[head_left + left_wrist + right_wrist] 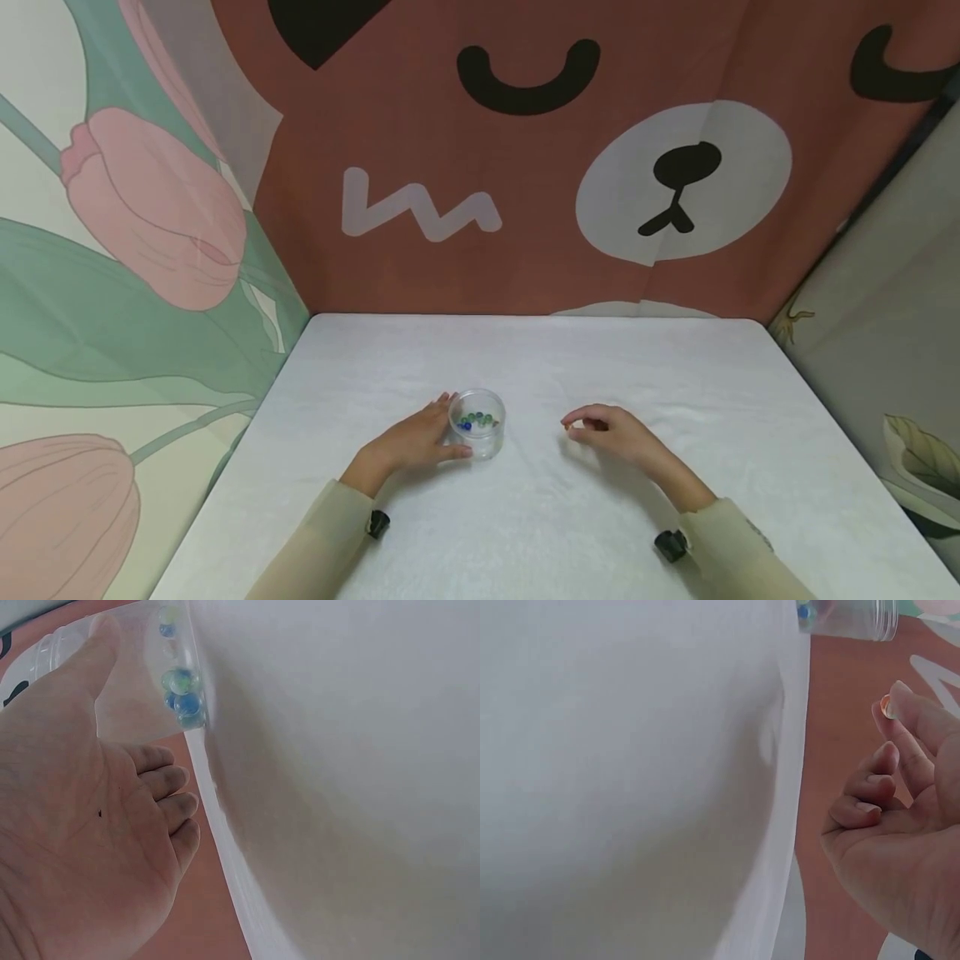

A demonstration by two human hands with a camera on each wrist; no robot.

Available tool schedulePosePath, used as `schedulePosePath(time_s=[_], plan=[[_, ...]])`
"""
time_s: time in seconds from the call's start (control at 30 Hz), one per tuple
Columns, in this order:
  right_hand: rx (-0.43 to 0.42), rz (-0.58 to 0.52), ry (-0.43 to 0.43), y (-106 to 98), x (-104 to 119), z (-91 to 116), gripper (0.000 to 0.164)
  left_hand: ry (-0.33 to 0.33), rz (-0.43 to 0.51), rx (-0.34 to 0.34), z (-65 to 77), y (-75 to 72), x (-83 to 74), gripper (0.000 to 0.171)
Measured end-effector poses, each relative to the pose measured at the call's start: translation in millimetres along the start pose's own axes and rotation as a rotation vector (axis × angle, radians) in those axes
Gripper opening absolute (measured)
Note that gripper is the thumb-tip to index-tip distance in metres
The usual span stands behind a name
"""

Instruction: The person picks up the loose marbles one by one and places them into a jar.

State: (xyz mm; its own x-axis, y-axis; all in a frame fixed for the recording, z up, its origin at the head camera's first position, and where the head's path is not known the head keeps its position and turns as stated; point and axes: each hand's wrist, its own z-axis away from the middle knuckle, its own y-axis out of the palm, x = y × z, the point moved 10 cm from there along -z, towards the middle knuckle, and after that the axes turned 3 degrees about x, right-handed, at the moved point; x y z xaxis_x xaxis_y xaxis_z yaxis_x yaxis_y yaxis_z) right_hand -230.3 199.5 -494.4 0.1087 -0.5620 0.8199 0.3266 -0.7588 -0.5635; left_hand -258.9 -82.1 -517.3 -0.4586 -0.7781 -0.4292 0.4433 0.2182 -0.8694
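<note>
A clear plastic jar (pixel 489 447) without a lid stands upright on the white table, left of the middle. Several blue and green glass marbles (pixel 182 694) lie at its bottom. My left hand (pixel 415 439) holds the jar from the left side, with the thumb along the near wall and fingers reaching round the far side. To the right of the jar, my right hand (pixel 619 435) is raised over the table. Its thumb and index finger pinch a small clear marble (pixel 887 706) with orange in it, while the other fingers curl in towards the palm.
The table (pixel 517 533) is covered by a white cloth with slight wrinkles. Behind it hangs a brown curtain (pixel 420 275) with a bear face. A floral cloth (pixel 157 350) hangs along the left side. Each sleeve carries a small black device (pixel 671 546) at the wrist.
</note>
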Motion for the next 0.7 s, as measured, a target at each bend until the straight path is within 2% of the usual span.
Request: schedulePosePath(time_s=[0.4, 0.7], plan=[[0.001, -0.087, -0.059, 11.3, 25.9, -16.7, 0.032, -0.012, 0.025, -0.002, 1.6, -6.4, -4.1, 0.102], [0.013, -0.124, -0.074, 25.9, 40.6, -28.7, 0.030, -0.015, 0.020, 0.013, -0.1, -1.1, -0.4, 0.102]])
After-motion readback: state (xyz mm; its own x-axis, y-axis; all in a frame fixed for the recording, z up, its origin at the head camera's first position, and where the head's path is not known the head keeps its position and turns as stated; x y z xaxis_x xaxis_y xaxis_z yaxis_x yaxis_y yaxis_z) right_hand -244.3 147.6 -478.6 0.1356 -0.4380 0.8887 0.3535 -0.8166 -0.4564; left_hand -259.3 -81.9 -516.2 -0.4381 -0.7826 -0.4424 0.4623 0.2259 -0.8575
